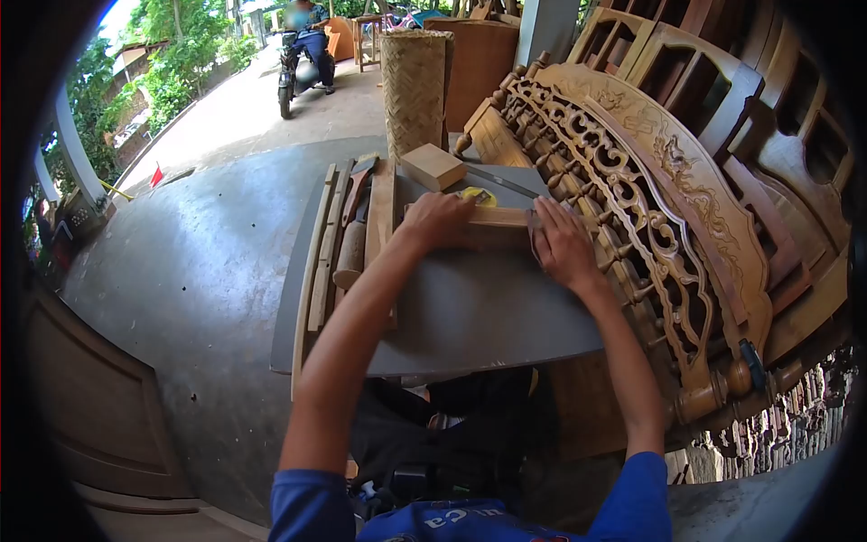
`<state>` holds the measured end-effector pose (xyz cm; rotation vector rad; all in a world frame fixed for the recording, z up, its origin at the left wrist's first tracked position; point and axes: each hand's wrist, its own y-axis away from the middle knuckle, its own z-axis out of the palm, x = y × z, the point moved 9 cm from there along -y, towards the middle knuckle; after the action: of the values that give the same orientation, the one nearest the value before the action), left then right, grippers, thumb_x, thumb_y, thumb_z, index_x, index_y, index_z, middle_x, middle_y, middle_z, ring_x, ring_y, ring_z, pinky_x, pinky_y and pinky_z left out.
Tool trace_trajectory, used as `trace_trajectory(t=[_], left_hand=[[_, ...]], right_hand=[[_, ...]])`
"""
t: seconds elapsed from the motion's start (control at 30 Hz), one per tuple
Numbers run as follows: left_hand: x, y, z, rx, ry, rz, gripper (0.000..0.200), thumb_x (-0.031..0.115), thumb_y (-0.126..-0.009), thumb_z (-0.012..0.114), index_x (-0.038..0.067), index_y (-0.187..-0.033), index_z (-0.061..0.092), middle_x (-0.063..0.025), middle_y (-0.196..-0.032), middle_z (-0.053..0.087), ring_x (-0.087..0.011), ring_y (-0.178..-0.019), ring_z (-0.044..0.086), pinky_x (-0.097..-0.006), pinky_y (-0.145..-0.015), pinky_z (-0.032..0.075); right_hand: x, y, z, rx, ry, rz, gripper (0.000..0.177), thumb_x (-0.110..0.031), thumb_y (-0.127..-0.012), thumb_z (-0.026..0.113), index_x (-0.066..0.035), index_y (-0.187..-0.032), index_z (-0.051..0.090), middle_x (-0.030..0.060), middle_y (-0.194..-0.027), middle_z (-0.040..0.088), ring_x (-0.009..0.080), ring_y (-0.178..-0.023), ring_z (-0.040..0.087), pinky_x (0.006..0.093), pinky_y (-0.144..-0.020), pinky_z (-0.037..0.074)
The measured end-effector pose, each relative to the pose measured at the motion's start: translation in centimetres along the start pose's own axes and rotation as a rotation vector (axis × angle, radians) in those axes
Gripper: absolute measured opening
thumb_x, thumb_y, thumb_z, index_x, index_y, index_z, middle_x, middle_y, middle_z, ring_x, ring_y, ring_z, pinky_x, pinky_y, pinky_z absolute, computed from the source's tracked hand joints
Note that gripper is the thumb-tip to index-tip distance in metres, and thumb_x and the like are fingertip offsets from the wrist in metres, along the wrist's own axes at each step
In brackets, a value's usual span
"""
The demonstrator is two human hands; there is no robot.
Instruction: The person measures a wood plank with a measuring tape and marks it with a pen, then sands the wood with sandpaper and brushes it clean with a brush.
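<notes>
Left hand: the left hand (440, 219) lies on top of the left end of a short wooden board (502, 229), with the fingers curled over the board's far edge and clamped down on it.
Right hand: the right hand (562, 244) is against the board's right end with its fingers bent. Whether it grips the board or something thin and grey held against it cannot be told.
Board: it lies flat on the grey table (479, 316) near the far edge.
Key relation: the board's long axis runs left to right between the two hands. The left hand covers it and the right hand meets only its end.
Nearby: a wooden block (433, 166) and a yellow tape measure (480, 194) lie just beyond the board. Wooden strips (318, 262) run along the table's left edge.
Right side: a carved headboard (632, 181) leans just beside the table.
</notes>
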<state>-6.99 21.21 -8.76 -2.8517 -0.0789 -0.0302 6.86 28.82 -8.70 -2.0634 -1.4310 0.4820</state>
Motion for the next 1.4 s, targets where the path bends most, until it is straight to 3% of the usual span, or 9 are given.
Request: trace_trajectory(t=[0.17,0.23,0.4,0.5,0.53,0.8,0.93,1.1,1.4], left_hand=[[0.3,0.5,-0.2,0.007,-0.013,0.002,0.061,0.053,-0.065,0.067,-0.002,-0.085,0.049,-0.0177,-0.066,0.059,-0.0326,-0.065,0.061,-0.0414,-0.057,0.047],[0.3,0.3,0.0,-0.005,-0.018,0.008,0.061,0.053,-0.065,0.067,-0.002,-0.087,0.049,-0.0175,-0.066,0.059,-0.0327,-0.065,0.061,-0.0417,-0.057,0.047],[0.1,0.7,-0.2,-0.037,0.007,0.017,0.062,0.052,-0.067,0.066,-0.005,-0.086,0.050,-0.0174,-0.065,0.058,-0.0325,-0.064,0.061,-0.0414,-0.057,0.047],[0.6,1.2,-0.6,-0.033,-0.013,0.005,0.062,0.052,-0.068,0.066,-0.006,-0.084,0.050,-0.0168,-0.063,0.058,-0.0325,-0.062,0.060,-0.0406,-0.056,0.048],[0.6,1.2,-0.8,-0.007,-0.008,0.003,0.062,0.052,-0.068,0.066,-0.006,-0.085,0.050,-0.0168,-0.063,0.058,-0.0324,-0.062,0.060,-0.0404,-0.056,0.048],[0.3,1.7,-1.2,0.030,0.090,-0.057,0.054,0.042,-0.069,0.069,-0.003,-0.091,0.050,-0.0192,-0.085,0.061,-0.0316,-0.084,0.060,-0.0397,-0.071,0.048],[-0.1,5.0,-9.6,0.214,0.411,-0.084,0.051,0.024,-0.072,0.070,0.003,-0.114,0.052,-0.0160,-0.104,0.056,-0.0264,-0.095,0.057,-0.0363,-0.081,0.046],[3.9,16.6,-33.5,1.047,0.189,0.127,0.035,0.013,-0.080,0.060,0.002,-0.112,0.051,-0.0124,-0.110,0.054,-0.0209,-0.099,0.055,-0.0317,-0.082,0.045],[8.5,19.1,-36.1,0.946,0.000,0.381,0.035,0.014,-0.081,0.058,0.002,-0.113,0.050,-0.0116,-0.107,0.054,-0.0207,-0.097,0.055,-0.0315,-0.082,0.045]], right_hand=[[4.8,-1.6,1.8,-0.196,-0.050,0.385,0.044,-0.028,-0.087,0.031,0.003,-0.112,0.051,0.0185,-0.118,0.051,0.0294,-0.115,0.045,0.0381,-0.103,0.027],[-0.3,-3.6,2.8,-0.434,-0.108,0.325,0.045,-0.028,-0.086,0.032,0.002,-0.113,0.050,0.0183,-0.118,0.051,0.0294,-0.115,0.045,0.0382,-0.104,0.025],[-4.5,-3.9,3.0,-0.086,-0.257,0.000,0.039,-0.025,-0.085,0.034,0.000,-0.107,0.053,0.0153,-0.110,0.056,0.0267,-0.109,0.050,0.0375,-0.101,0.030],[4.0,-2.6,0.6,-0.390,-0.170,0.411,0.033,-0.021,-0.085,0.034,-0.002,-0.098,0.058,0.0170,-0.100,0.058,0.0287,-0.098,0.055,0.0402,-0.091,0.038],[5.2,-2.3,0.5,-0.160,-0.165,0.321,0.032,-0.021,-0.085,0.035,0.000,-0.092,0.059,0.0175,-0.097,0.058,0.0298,-0.096,0.054,0.0413,-0.089,0.037],[-6.9,-5.5,3.4,-0.197,-0.222,0.098,0.038,-0.023,-0.083,0.039,0.004,-0.105,0.055,0.0183,-0.110,0.056,0.0287,-0.108,0.050,0.0391,-0.098,0.031],[-7.4,-5.3,2.9,-0.154,-0.242,0.079,0.040,-0.023,-0.081,0.040,0.005,-0.107,0.055,0.0189,-0.110,0.057,0.0275,-0.106,0.052,0.0377,-0.098,0.032],[-7.4,-5.4,2.8,-0.110,-0.224,0.063,0.041,-0.022,-0.081,0.041,0.005,-0.107,0.055,0.0197,-0.108,0.058,0.0275,-0.106,0.053,0.0381,-0.098,0.032],[-7.6,-5.5,2.4,-0.099,-0.233,0.051,0.039,-0.020,-0.082,0.041,0.005,-0.109,0.054,0.0193,-0.109,0.057,0.0277,-0.106,0.052,0.0382,-0.101,0.030]])
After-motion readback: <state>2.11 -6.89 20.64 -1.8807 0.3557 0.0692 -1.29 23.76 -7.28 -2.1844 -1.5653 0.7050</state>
